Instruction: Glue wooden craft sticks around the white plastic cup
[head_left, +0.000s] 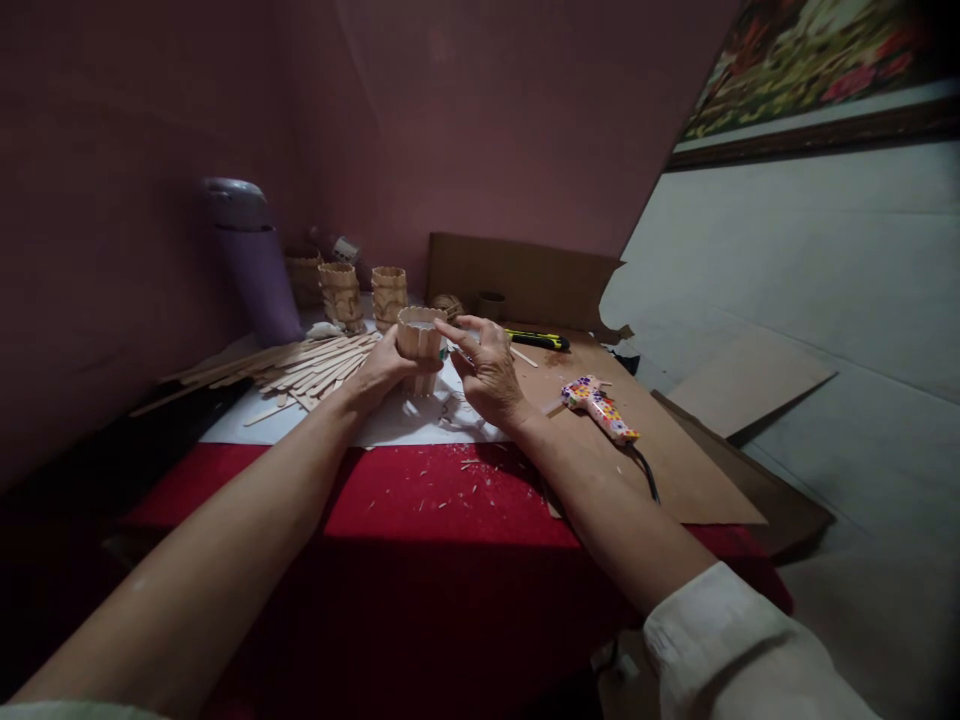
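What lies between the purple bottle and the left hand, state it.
In the head view, wooden sticks and a small white object lie between the purple bottle and left hand.

there are four round pale wooden-stick cups (pixel 420 343), one flower-patterned glue gun (pixel 601 408), one yellow-and-black cutter (pixel 538 340), one tall purple bottle (pixel 259 280); the loose flat wooden sticks (pixel 330 368) overlap too much to count.

Bare left hand (pixel 381 368) hides part of the pale round wooden-stick cup (pixel 416 343). Near the far edge of the red-clothed table (pixel 390 520), one small whitish cylindrical object (pixel 346 249) is too blurred for recognising.
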